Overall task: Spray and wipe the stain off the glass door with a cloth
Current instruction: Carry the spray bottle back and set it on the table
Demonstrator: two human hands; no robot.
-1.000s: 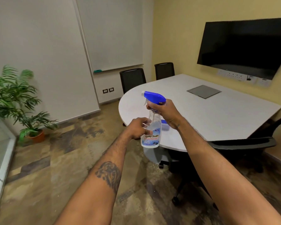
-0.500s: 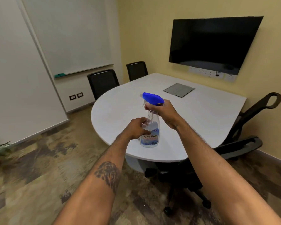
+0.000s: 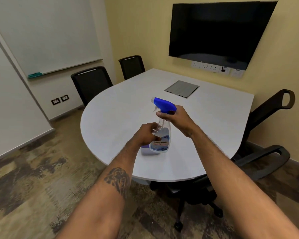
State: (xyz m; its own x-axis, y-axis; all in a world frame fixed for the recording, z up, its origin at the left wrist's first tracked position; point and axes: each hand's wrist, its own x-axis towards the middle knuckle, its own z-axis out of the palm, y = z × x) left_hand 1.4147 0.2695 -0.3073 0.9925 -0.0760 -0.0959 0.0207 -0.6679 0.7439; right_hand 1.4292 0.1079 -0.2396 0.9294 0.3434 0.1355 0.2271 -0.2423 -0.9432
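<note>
A clear spray bottle (image 3: 160, 144) with a blue trigger head (image 3: 164, 104) hangs upright over the near part of the white table (image 3: 121, 114). My right hand (image 3: 177, 118) grips its neck just under the blue head. My left hand (image 3: 147, 133) is wrapped around the bottle's body. A pale purple cloth (image 3: 148, 151) lies on the table right behind the bottle, mostly hidden by it and by my left hand. No glass door is in view.
Two black chairs (image 3: 91, 83) stand at the table's far side, another black chair (image 3: 266, 135) at its right and one tucked under its near edge (image 3: 195, 192). A dark screen (image 3: 219, 31) hangs on the yellow wall. A grey hatch (image 3: 182, 88) is set in the tabletop.
The view has swung right and closer to the table; the plant and glass panel have left the frame. Both hands keep their hold on the bottle, which now sits above the cloth.
</note>
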